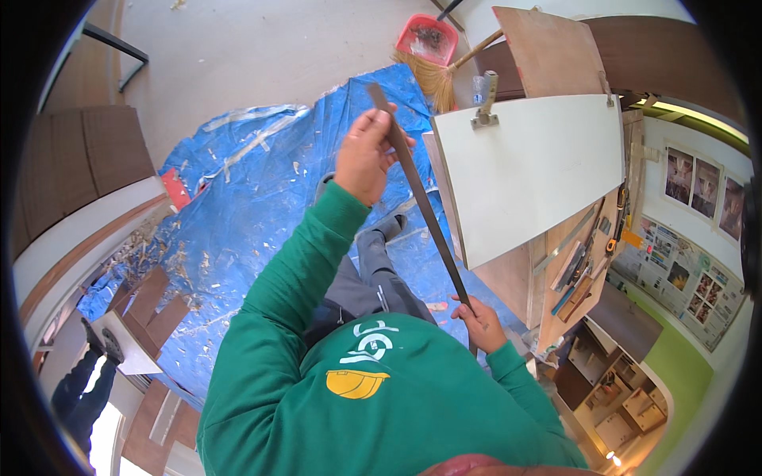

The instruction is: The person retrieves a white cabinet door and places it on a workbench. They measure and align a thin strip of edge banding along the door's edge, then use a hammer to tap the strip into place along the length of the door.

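A long, thin dark brown strip (432, 218) slants across the space before me, its far end higher up and to the left. Near that far end, my left hand (367, 155) is closed around it, thumb pressed on top. My right hand (482, 324) pinches the strip lower down, close to my body. Below this hand the strip's near end runs against my green sweatshirt and is partly hidden. Just right of the strip lies a white panel (532, 170) on a wooden workbench, with a metal hinge (485, 119) on its far edge.
Hand tools (583, 262) lie along the bench's right side. A blue tarp (270, 214) littered with shavings covers the floor. A broom (435, 78) and red dustpan (429, 40) are beyond. Wood scraps (151, 305) and another person's legs (83, 389) show at left.
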Action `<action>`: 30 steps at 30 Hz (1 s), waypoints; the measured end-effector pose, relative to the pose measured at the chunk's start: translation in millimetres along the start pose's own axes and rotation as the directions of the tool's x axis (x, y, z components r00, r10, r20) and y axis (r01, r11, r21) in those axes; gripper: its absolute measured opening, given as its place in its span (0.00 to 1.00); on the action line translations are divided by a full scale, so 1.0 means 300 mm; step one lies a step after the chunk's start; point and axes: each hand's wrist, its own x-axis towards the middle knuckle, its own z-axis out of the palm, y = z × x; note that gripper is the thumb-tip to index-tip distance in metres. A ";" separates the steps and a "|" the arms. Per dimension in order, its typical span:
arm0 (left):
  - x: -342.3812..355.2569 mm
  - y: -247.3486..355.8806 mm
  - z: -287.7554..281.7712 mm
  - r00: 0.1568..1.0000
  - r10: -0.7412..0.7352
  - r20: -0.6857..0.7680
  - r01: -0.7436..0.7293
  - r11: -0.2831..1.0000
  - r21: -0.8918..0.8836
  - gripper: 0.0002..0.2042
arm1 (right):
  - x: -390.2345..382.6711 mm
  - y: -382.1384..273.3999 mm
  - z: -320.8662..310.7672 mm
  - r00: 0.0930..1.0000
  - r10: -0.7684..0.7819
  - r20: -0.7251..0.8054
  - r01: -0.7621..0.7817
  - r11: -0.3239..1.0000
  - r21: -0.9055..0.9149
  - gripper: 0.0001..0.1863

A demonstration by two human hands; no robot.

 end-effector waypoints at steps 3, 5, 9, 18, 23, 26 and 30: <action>0.092 -0.118 -0.076 0.990 -0.141 -0.008 0.140 0.988 -0.072 0.10 | -0.007 0.014 0.047 0.987 0.136 -0.084 -0.134 0.990 0.034 0.18; 0.134 -0.164 -0.096 0.980 -0.198 0.018 0.198 0.968 -0.151 0.10 | 0.002 0.046 0.078 0.972 0.187 -0.142 -0.180 0.982 0.059 0.19; 0.187 -0.256 -0.127 0.982 -0.183 0.055 0.187 0.979 -0.077 0.11 | -0.002 0.153 0.098 0.970 0.152 -0.189 -0.157 0.988 -0.014 0.18; 0.235 -0.314 -0.113 0.966 -0.221 0.133 0.238 0.962 -0.130 0.13 | 0.017 0.206 0.122 0.942 0.317 -0.112 -0.327 0.941 -0.092 0.16; 0.257 -0.326 -0.118 0.959 -0.236 0.158 0.259 0.955 -0.143 0.13 | 0.051 0.191 0.163 0.916 0.396 -0.064 -0.400 0.915 -0.061 0.20; 0.259 -0.335 -0.123 0.968 -0.194 0.158 0.216 0.967 -0.137 0.13 | 0.070 0.184 0.180 0.924 0.377 -0.062 -0.382 0.919 -0.094 0.22; 0.253 -0.346 -0.107 0.971 -0.194 0.139 0.216 0.962 -0.168 0.13 | 0.068 0.205 0.188 0.921 0.386 -0.059 -0.390 0.917 -0.082 0.22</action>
